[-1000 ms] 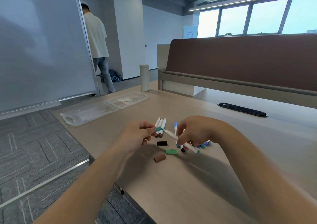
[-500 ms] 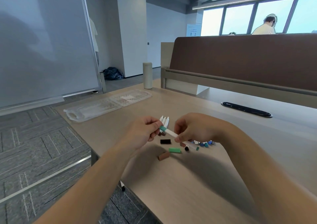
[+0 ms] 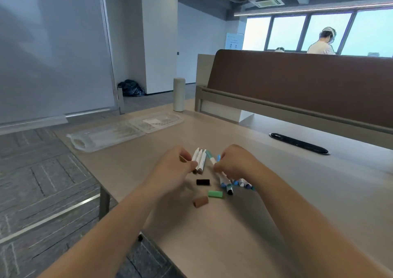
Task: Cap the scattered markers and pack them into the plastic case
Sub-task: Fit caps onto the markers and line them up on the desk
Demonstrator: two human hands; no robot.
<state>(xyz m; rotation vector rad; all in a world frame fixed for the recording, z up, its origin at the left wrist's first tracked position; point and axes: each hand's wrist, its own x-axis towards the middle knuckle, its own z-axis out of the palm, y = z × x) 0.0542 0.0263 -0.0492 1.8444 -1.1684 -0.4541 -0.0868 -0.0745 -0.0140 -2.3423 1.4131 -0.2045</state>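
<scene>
Lying nearest on the desk (image 3: 223, 245) are three loose caps: one brown cap (image 3: 200, 201), one green cap (image 3: 215, 194) and one black cap (image 3: 202, 182), each apart from the others. The desk's left edge runs diagonally just beside the left forearm, with carpet below it, and bare desktop stretches wide to the right. Past the caps, the right hand (image 3: 234, 165) has its fingers curled round a bundle of markers (image 3: 225, 181), with blue and teal ends poking out beneath. They are too bunched to count, though one green-capped marker (image 3: 210, 157) sticks up from the bundle. The left hand (image 3: 174, 169) has curled fingers beside three white markers (image 3: 200, 160) lying side by side; whether it pinches anything I cannot tell. Open desktop lies between the hands and the one clear plastic case (image 3: 127, 128), spread flat in two halves near the far left edge, well apart from the markers. Beyond stand one beige tumbler (image 3: 179, 94), one black cable slot (image 3: 298, 143) and a brown divider (image 3: 297, 86).
</scene>
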